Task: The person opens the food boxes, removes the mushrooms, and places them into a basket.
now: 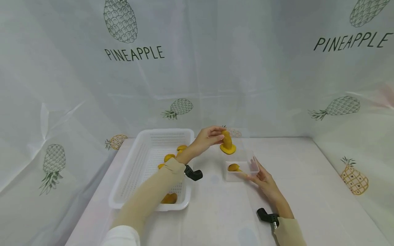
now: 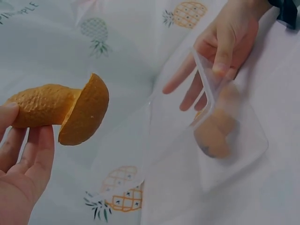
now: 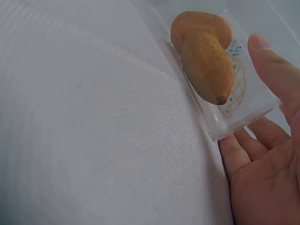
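My left hand holds a yellow-brown mushroom by its stem, cap downward, above and behind a clear plastic box. In the left wrist view the thumb and fingers pinch the stem end of this mushroom; its cap is free. The box stands on the table, with another mushroom lying inside it. At the box's right side, my right hand grips it, thumb at the near side and fingers behind. A faint transparent panel, apparently the box's lid, rises at the back.
A white perforated basket stands on the left, partly covered by my left arm. Several mushrooms lie in it, one near its front right corner. White cloth covers the table; a pineapple-printed curtain hangs behind.
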Available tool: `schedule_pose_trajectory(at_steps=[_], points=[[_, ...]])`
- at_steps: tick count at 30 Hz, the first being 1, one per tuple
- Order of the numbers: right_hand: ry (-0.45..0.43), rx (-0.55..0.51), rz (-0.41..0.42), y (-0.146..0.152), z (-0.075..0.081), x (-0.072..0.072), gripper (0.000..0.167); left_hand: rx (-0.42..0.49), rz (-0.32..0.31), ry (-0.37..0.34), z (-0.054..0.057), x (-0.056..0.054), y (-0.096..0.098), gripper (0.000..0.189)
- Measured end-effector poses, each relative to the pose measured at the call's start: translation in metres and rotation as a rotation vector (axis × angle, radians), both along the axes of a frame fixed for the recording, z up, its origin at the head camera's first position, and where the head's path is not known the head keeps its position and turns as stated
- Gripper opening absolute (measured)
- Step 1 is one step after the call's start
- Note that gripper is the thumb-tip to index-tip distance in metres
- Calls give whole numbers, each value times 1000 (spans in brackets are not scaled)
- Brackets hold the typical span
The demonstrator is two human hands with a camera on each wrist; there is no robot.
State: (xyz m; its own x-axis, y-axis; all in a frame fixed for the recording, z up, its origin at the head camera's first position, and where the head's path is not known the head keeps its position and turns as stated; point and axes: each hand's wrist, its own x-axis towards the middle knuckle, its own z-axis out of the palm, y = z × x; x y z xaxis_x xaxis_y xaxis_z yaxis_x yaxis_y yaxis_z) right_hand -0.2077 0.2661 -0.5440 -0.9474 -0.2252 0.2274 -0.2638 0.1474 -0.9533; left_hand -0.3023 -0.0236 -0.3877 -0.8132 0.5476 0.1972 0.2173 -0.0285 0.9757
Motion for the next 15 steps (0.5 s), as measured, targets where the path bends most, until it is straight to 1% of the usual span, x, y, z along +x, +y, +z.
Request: schedule_pose_trajectory(at_steps=[4, 8, 15], points=[[-1, -4, 10, 0, 1, -1, 83, 19, 24, -5, 5, 3, -17, 39], [5, -4, 14, 0, 2, -1, 83, 38, 66, -20, 8, 7, -35, 40], [10, 16, 2, -1, 1, 1, 82, 51, 137, -54, 11, 15, -69, 39]])
